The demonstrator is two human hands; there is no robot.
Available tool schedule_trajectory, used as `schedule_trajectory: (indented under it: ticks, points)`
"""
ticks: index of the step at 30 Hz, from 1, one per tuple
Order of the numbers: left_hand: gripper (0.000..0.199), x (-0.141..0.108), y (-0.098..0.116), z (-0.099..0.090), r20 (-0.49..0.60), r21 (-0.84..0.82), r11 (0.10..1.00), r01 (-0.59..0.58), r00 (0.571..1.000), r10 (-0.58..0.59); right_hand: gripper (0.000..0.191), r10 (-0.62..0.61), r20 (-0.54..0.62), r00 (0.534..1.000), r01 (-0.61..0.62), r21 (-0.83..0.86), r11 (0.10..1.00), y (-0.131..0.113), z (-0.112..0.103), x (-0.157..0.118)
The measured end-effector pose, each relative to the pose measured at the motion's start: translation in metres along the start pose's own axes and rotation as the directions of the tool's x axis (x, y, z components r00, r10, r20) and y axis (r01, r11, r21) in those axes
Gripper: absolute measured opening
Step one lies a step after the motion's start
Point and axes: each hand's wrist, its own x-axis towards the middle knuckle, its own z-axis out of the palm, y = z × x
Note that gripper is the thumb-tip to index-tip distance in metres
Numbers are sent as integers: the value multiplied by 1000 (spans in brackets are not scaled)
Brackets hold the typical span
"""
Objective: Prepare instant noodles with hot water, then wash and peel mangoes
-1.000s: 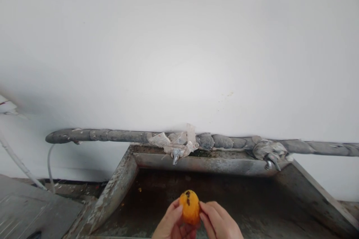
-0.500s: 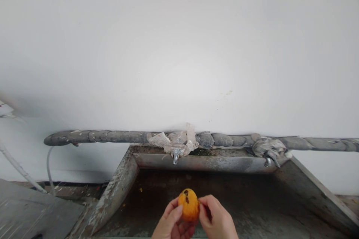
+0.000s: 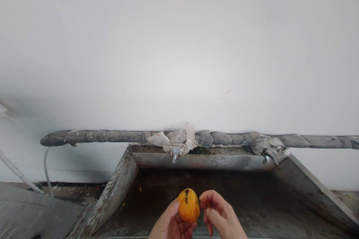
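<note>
My left hand is closed around an orange-yellow fruit, with its thumb on the left side and fingers underneath. The fruit looks like a small mango, with dark brown blemishes near the top and an uneven, moist-looking surface. Just right of the fruit is my right hand, its fingers curled in a pinch. A small orange bit of peel shows between those fingers. Both hands are above a metal trough sink.
Behind the sink runs a grey wrapped pipe along a white wall. Two taps, a left tap and a right tap, jut over the sink's back edge. Orange scraps lie in the sink. A grey panel is at left.
My right hand has drawn slightly right, away from the fruit, and its fingers have shifted to show the orange bit. The left hand still holds the fruit. The view has tilted slightly.
</note>
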Motion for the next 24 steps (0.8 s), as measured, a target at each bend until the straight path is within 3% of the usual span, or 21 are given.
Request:
schedule_trajectory:
  ticks: [5, 11, 15, 20, 24]
  points:
    - [59, -4, -1, 3, 0, 63, 995, -83, 997, 83, 12, -46, -78, 996, 24, -268, 963, 0, 3, -4]
    - [69, -5, -1, 2, 16, 107, 975, -195, 981, 194, 11, -223, 16, 975, 203, -484, 851, -4, -3, -8]
    - [63, -8, 0, 1, 27, 116, 962, -246, 969, 244, 16, -275, 84, 958, 272, -573, 773, -8, -5, -10]
    - [57, -11, -1, -1, 45, 164, 941, -297, 955, 294, 20, -388, 189, 902, 406, -676, 615, 0, -3, -6]
    - [53, -7, -3, -5, 14, 188, 922, -340, 939, 343, 16, -507, 109, 855, 421, -718, 555, 18, 1, 2]
